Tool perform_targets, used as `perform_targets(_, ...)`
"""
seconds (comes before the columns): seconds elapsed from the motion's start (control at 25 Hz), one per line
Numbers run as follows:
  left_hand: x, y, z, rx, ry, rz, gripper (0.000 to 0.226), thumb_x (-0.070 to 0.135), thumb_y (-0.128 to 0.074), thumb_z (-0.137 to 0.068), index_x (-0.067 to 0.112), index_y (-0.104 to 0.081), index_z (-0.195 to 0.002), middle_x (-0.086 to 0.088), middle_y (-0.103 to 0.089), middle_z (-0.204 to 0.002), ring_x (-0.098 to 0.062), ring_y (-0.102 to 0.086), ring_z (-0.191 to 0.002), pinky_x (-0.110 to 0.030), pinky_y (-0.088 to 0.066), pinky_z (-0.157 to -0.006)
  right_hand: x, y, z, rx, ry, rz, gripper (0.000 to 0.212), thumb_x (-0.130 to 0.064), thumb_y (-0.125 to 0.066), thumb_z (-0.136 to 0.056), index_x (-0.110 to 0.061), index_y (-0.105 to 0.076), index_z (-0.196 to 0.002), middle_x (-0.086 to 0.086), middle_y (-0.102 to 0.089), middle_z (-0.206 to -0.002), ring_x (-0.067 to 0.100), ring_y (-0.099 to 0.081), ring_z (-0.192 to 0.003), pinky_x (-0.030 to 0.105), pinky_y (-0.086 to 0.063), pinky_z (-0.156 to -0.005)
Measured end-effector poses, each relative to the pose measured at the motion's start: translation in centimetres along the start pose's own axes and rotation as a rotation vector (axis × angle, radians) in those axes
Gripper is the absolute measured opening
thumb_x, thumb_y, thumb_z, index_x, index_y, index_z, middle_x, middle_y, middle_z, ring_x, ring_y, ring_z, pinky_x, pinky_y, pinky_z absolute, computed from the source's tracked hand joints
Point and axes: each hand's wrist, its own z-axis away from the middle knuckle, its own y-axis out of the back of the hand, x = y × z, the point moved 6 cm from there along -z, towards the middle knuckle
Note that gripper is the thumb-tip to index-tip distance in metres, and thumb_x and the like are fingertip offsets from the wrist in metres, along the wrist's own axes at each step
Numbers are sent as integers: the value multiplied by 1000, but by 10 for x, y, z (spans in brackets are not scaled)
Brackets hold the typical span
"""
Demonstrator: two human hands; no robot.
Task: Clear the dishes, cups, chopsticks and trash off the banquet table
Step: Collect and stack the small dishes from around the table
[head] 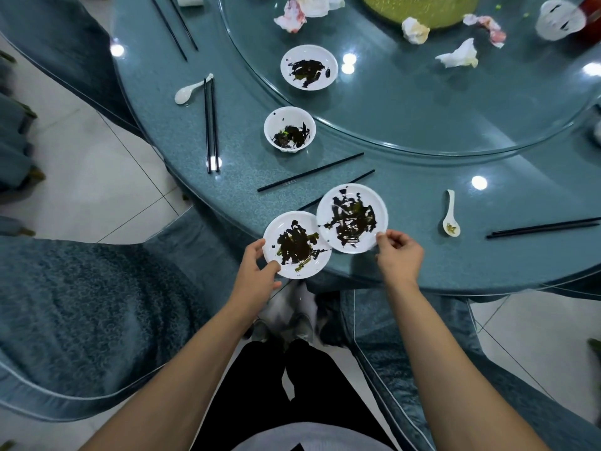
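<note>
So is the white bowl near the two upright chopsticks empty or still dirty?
Dirty. The white bowl sits upright with dark sauce smears and a green scrap inside.

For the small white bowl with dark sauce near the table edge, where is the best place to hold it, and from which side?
Grip the small white bowl with dark sauce by its clean near rim, thumb outside and fingers just over the lip, coming from the table edge. The rim is bare white while the sauce covers the bottom, and it stands upright with free space around it, so a rim pinch probably stays clean. The pair of black chopsticks lies to its left, apart.
</note>
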Motion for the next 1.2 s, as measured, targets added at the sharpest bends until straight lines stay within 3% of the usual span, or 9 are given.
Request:
perform_targets(0.16,0,1,-1,11,-1,6,53,2,-55,-94,26,-44,-140,6,-52,-139,-20,-64,-112,-30,-59,-73,-9,-29,18,-204,70,89,14,-11,-73,-91,-19,-66,-80,2,-67,-73,16,-59,-64,39,-56,-72)
perform_targets(0.32,-2,1,-5,7,24,32,59,4,-55,-96,23,-38,-149,6,-53,-141,-23,-63,-114,-26,-55,-66,-8,-50,32,-348,114,207,11,-15,-76,-89,-19,-68,-83,3,-70,-76,12,-61,-61,35,-58,-68)
perform_targets(0.48,-5,1,-7,10,37,51,57,3,-54,-96,19,-40,-149,6,-56,-139,-17,-64,-108,-21,-55,-60,-17,-56,39,-342,282,403,7,-30,-71,-91,-25,-70,-86,-13,-68,-74,2,-63,-68,21,-49,-68)
perform_targets(0.6,-4,1,-8,10,34,35,53,3,-54,-96,19,-44,-146,4,-58,-138,-17,-64,-108,-22,-54,-62,-20,-58,39,-333,319,458,17,-31,-66,-94,-22,-74,-107,-12,-68,-84,9,-64,-81,26,-50,-79)
perform_targets(0.76,-1,0,-7,1,49,18,51,3,-52,-96,19,-45,-145,3,-61,-135,-16,-64,-107,-21,-54,-62,-20,-69,38,-402,289,461,35,-26,-61,-97,-18,-65,-131,-2,-70,-111,12,-64,-97,26,-48,-90)
perform_targets(0.84,1,0,-7,-13,63,5,49,5,-52,-97,21,-47,-143,3,-63,-132,-15,-65,-106,-20,-53,-62,-20,-77,38,-452,274,433,35,-21,-57,-99,-19,-65,-133,-1,-71,-120,14,-65,-106,29,-49,-98)
perform_targets(0.96,2,-1,-5,-25,81,13,42,6,-52,-98,21,-52,-137,3,-65,-127,-12,-65,-97,-22,-53,-62,-19,-82,37,-484,224,345,32,-14,-54,-100,-20,-68,-128,-1,-73,-119,17,-67,-110,40,-51,-104)
perform_targets(1.2,13,2,-3,-24,49,-4,41,9,-52,-97,24,-54,-135,9,-67,-124,-12,-66,-101,-24,-53,-67,-22,-80,37,-461,240,283,33,-10,-51,-100,-20,-72,-123,-3,-75,-112,16,-70,-105,44,-54,-99)
